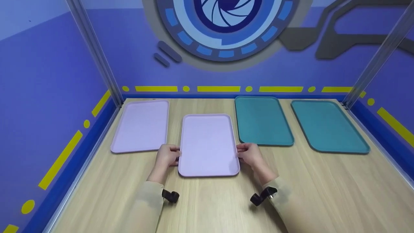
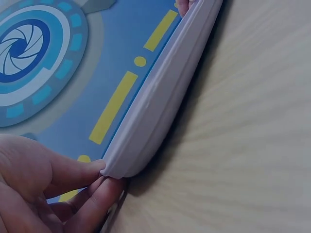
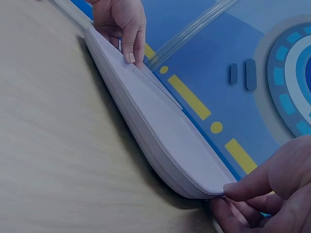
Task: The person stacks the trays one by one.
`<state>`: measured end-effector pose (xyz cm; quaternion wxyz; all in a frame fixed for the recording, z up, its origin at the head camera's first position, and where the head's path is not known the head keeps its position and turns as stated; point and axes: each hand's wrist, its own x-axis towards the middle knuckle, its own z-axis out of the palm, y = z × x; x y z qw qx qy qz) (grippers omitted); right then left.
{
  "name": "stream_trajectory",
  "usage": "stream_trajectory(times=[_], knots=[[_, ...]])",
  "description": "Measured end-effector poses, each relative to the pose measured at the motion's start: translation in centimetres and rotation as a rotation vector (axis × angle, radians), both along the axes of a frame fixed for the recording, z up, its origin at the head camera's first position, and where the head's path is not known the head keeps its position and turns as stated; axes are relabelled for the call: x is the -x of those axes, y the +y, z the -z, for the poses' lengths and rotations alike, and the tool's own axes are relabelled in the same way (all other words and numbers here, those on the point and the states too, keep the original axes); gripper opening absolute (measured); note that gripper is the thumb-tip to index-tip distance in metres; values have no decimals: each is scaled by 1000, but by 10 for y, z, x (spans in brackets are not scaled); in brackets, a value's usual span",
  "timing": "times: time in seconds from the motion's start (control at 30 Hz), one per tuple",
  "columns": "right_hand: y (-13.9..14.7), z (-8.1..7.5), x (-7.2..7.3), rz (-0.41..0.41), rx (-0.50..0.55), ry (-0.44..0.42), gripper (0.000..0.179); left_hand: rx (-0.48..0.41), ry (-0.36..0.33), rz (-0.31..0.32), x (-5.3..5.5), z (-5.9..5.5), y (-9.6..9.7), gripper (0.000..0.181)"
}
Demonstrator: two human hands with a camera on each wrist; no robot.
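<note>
A pale lilac tray [image 1: 208,145] lies between my two hands in the head view, its raised rim facing up. My left hand [image 1: 168,155] pinches its left edge, thumb above and fingers below, as the left wrist view shows at the tray's rim [image 2: 141,131]. On the opposite edge my right hand [image 1: 250,154] pinches the rim the same way; the right wrist view shows thumb and fingers at the tray's corner [image 3: 194,179]. A dark shadow runs beneath the near edge, so the tray seems slightly raised from the wooden table [image 1: 207,207].
A second lilac tray [image 1: 142,126] lies at the back left. Two teal trays lie to the right, one teal tray [image 1: 263,121] close by my right hand and another teal tray [image 1: 330,126] farther right. Blue walls [image 1: 207,76] with metal corner posts bound the table.
</note>
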<state>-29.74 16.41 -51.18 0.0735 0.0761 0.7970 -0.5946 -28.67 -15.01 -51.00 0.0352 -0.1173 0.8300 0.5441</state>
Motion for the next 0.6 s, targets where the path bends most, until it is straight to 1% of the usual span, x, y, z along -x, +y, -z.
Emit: stream_trajectory(times=[0.13, 0.4, 0.6], knots=[[1, 1, -2, -8, -35, 16, 30, 20, 0, 5, -1, 1, 1, 31], [2, 2, -3, -27, -36, 28, 34, 50, 21, 17, -2, -1, 2, 26], [2, 3, -3, -32, -85, 63, 32, 56, 6, 15, -3, -2, 2, 27]])
